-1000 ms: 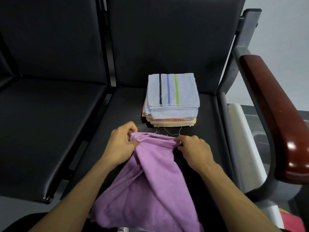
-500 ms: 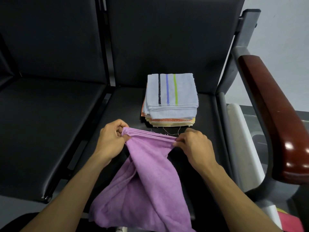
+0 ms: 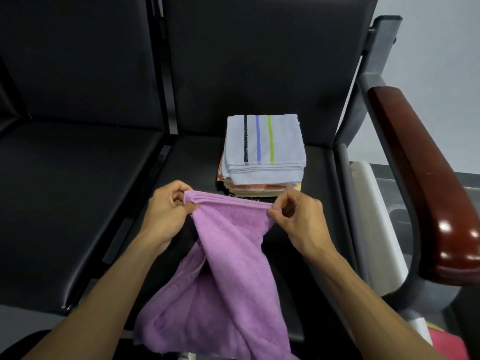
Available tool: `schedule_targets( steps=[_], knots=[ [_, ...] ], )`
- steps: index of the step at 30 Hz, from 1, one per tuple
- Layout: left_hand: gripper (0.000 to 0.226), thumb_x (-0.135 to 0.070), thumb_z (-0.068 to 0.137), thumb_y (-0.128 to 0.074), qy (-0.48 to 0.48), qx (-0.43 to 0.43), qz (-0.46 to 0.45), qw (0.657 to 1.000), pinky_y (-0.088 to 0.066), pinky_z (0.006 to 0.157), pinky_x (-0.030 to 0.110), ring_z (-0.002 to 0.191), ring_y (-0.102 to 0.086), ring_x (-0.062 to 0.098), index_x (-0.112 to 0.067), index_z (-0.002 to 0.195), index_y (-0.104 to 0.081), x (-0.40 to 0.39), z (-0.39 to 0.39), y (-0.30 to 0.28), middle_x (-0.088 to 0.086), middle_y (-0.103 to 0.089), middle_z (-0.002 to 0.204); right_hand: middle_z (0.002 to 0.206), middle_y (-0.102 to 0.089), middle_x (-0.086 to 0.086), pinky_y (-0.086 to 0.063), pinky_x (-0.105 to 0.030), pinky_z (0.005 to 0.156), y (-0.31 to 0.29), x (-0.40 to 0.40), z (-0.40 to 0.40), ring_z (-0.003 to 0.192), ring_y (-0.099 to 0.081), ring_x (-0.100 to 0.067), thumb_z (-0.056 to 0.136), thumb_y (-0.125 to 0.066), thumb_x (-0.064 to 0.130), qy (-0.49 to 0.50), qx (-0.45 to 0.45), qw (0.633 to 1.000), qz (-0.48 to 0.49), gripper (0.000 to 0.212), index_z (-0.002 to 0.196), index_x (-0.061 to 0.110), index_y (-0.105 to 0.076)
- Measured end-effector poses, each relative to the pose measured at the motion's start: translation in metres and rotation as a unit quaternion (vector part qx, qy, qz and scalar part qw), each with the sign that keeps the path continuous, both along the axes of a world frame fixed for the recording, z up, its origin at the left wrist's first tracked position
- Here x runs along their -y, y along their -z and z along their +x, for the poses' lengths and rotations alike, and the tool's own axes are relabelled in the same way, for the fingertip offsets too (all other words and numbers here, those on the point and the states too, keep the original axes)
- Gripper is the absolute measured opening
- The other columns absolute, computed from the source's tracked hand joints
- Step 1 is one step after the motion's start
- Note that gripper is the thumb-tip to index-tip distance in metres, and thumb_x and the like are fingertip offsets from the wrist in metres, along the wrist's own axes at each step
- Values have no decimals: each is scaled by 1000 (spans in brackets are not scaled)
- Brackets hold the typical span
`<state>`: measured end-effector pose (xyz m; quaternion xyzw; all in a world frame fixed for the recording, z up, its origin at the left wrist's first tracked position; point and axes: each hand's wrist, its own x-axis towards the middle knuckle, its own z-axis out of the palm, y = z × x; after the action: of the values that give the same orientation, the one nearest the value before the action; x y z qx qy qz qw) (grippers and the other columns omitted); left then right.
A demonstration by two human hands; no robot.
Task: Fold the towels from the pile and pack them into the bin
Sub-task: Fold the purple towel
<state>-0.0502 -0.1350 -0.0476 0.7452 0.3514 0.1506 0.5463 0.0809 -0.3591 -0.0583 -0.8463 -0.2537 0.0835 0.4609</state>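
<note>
While both hands pinch the far edge, we note from the head view how the purple towel (image 3: 228, 258) is held: our left hand (image 3: 166, 211) grips one end of that edge between thumb and curled fingers, our right hand (image 3: 298, 219) pinches the other end the same way. Edge runs taut, left to right, just in front of the folded stack (image 3: 262, 154) on the black seat (image 3: 322, 178).

Long axis of the cloth runs from that stretched edge back toward us; the body hangs twisted and bunched over the seat front, lower end draped off it. Several layers seem gathered at the edge, though we cannot count them.

To do this step well, we judge: keep the pinch at the true corners, shake or draw the hands apart until the twist drops out, then lay the cloth flat before folding. Folding over the twist would likely give a lumpy packet.

No bin identified; a pale object (image 3: 374, 216) right of the seat may be it.
</note>
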Motion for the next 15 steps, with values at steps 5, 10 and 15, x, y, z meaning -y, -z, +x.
schedule_targets(
  steps=[5, 10, 15],
  knots=[
    [16, 3, 86, -72, 19, 51, 8, 998, -56, 82, 40, 85, -69, 21, -13, 89, -70, 9, 3, -6, 6, -74, 89, 87, -74, 11, -51, -12, 69, -3, 2, 5, 76, -67, -1, 89, -72, 10, 33, -9, 999, 5, 14, 101, 16, -77],
    [23, 5, 86, -68, -10, 89, -8, 996, -51, 73, 30, 80, -64, 12, -17, 85, -73, 18, 1, -25, 1, -73, 85, 81, -74, 6, -54, -25, 66, -21, 8, -9, 73, -68, -9, 90, -73, 16, 82, -63, 990, 95, 5, 86, 16, -76],
    [22, 1, 91, -64, -7, 110, -8, 994, -50, 75, 27, 92, -68, 16, -18, 93, -75, 33, -12, -77, 1, -75, 94, 76, -69, -7, -50, -23, 57, -78, 16, -28, 65, -60, -10, 94, -67, 18, 90, -57, 982, 153, 16, 81, 10, -68]
  ],
)
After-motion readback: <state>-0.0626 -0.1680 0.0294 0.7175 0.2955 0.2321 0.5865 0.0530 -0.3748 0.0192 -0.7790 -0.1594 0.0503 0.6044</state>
